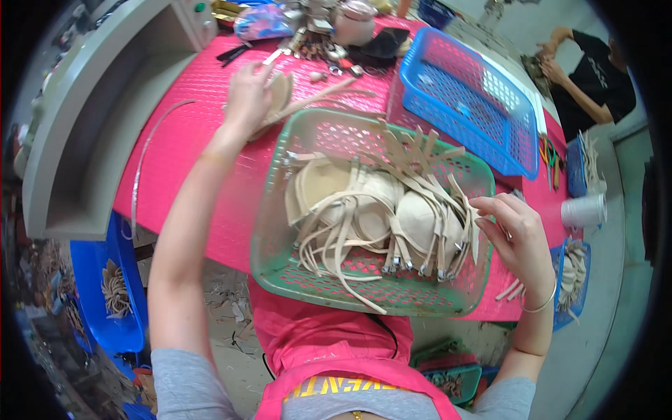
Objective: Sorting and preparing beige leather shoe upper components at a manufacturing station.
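Observation:
A green plastic basket [262, 241] in front of me holds a heap of beige sandal uppers [420, 217], their thin straps and small metal buckles tangled together. Beyond its far left corner, my left hand [248, 98] is closed at the edge of another beige upper [280, 92] on the table; the fingertips are partly hidden. From that piece a long strap [318, 98] runs to the right. My right hand [514, 227] hovers by the basket's right rim, beside the strap ends. Its fingers are bent and apart, with nothing visibly held.
A blue basket [528, 157] stands at the far right of the pink table [171, 185]. Grey machine housing [112, 126] borders the left. Jar [355, 24] and clutter line the back. Thread spool [584, 210] is at right. A co-worker [595, 80] sits beyond.

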